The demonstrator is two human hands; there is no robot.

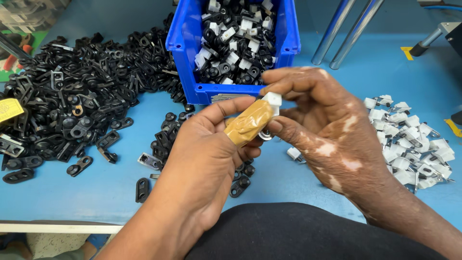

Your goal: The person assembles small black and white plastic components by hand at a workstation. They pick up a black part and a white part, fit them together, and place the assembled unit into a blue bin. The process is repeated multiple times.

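Both hands meet above a blue table (288, 183): left hand (207, 154), thumb wrapped in tan tape, and right hand (327, 130) pinch a small white plastic clip (273, 100) between closed fingertips, before a blue bin (288, 38).

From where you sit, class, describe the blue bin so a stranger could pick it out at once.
Start at the blue table and look to its far edge, above the two hands. The blue bin stands there, beside the loose heap of black parts. It alone is a walled box, holding joined black-and-white pieces.
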